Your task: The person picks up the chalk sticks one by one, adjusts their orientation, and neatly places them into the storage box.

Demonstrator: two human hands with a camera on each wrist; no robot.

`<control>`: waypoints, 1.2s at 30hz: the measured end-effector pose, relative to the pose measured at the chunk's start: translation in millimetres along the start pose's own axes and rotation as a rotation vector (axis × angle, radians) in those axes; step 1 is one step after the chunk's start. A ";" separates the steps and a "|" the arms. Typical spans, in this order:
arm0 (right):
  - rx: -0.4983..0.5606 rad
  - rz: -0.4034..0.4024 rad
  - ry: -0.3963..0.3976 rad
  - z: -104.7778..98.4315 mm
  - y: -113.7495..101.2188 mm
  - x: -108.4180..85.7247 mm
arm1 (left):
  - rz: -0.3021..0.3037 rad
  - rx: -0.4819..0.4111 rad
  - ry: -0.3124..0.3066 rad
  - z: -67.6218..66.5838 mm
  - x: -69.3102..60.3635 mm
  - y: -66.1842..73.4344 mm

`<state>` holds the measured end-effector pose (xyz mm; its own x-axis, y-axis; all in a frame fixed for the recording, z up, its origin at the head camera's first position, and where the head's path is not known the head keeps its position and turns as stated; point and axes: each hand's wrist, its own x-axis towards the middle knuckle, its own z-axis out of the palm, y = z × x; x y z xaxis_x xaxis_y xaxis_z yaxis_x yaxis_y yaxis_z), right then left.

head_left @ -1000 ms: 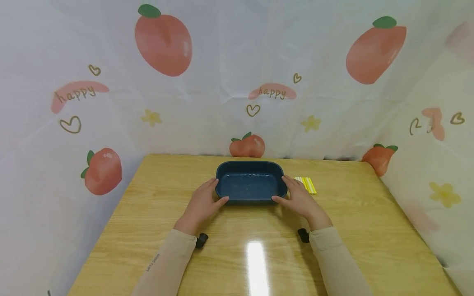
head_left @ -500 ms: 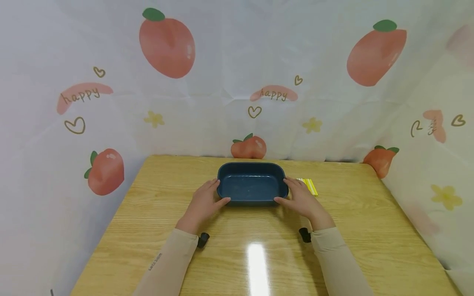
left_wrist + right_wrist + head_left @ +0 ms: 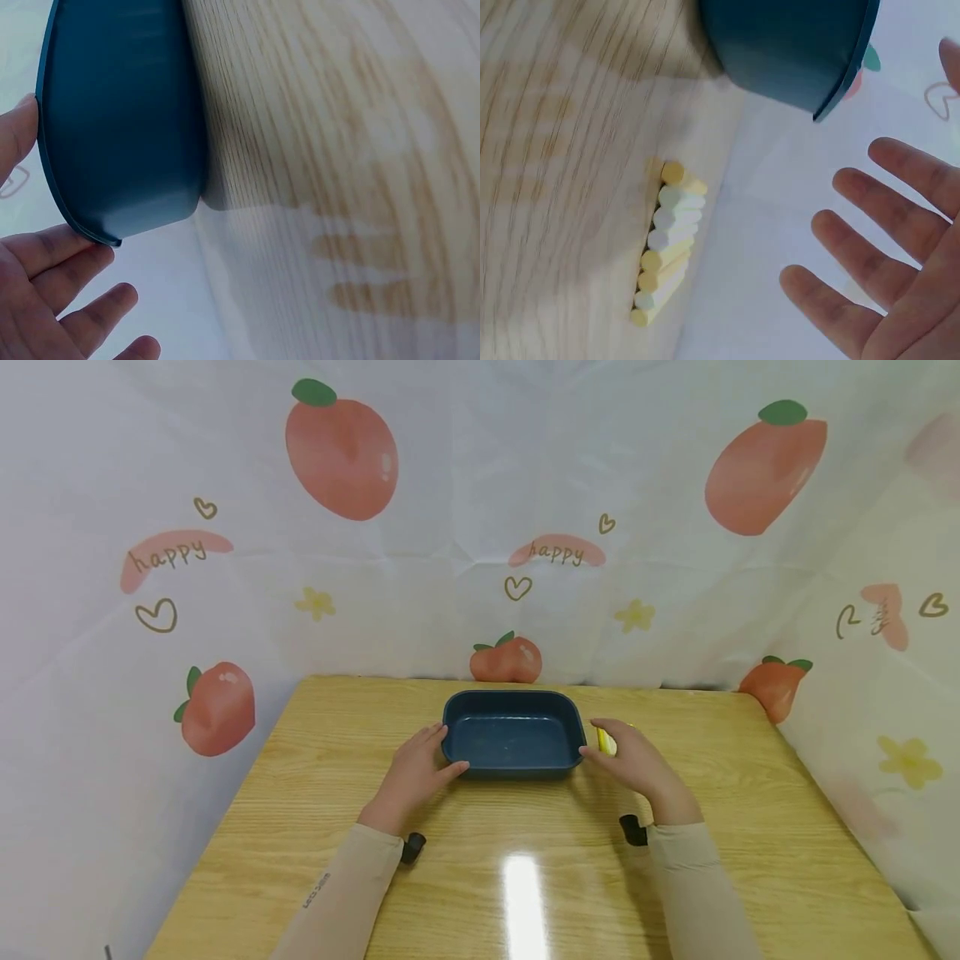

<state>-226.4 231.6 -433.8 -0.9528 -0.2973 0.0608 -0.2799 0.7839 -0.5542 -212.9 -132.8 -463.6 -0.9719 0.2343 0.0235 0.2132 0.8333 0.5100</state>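
A dark blue rectangular dish (image 3: 513, 743) with rounded corners stands on the wooden table, nothing inside it. My left hand (image 3: 412, 772) holds its left end, thumb at the near rim and fingers at the side. The left wrist view shows the thumb and forefinger against the dish's rim (image 3: 46, 150), the other fingers loose. My right hand (image 3: 633, 764) is off the dish's right end, fingers spread and holding nothing. Beneath and beyond it lies a row of yellow and white chalk sticks (image 3: 664, 247), partly hidden by the hand in the head view.
The wooden table (image 3: 465, 877) reaches back to a white cloth (image 3: 450, 468) printed with peaches, hearts and flowers, which also hangs at both sides. A black wrist camera mount (image 3: 633, 831) sticks out from the right sleeve, another (image 3: 412, 847) from the left.
My right hand has let go of the dish and moved a little to the right, over the chalk sticks. The left hand keeps its hold, and the dish stays in place.
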 end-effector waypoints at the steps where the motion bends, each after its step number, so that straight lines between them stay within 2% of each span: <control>1: -0.002 0.009 0.005 -1.2 2.3 -0.7 | -0.005 -0.004 -0.001 0.1 -0.1 0.1; 14: 0.040 0.097 0.171 -17.1 37.0 -5.6 | 0.003 -0.004 0.016 1.6 -1.1 0.1; 18: 0.069 0.135 0.200 -19.6 47.1 -6.3 | 0.004 -0.007 0.018 1.6 -1.4 0.9; 26: 0.101 0.219 0.175 -19.3 66.0 -0.6 | 0.008 -0.007 0.015 1.6 -1.6 0.3; 36: 0.105 0.266 0.100 -22.5 82.3 12.0 | 0.002 -0.028 0.019 -1.1 -0.4 -0.2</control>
<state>-263.6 304.9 -460.0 -0.9994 -0.0302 -0.0191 -0.0108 0.7649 -0.6441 -212.6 -133.6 -462.8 -0.9733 0.2259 0.0406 0.2123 0.8185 0.5338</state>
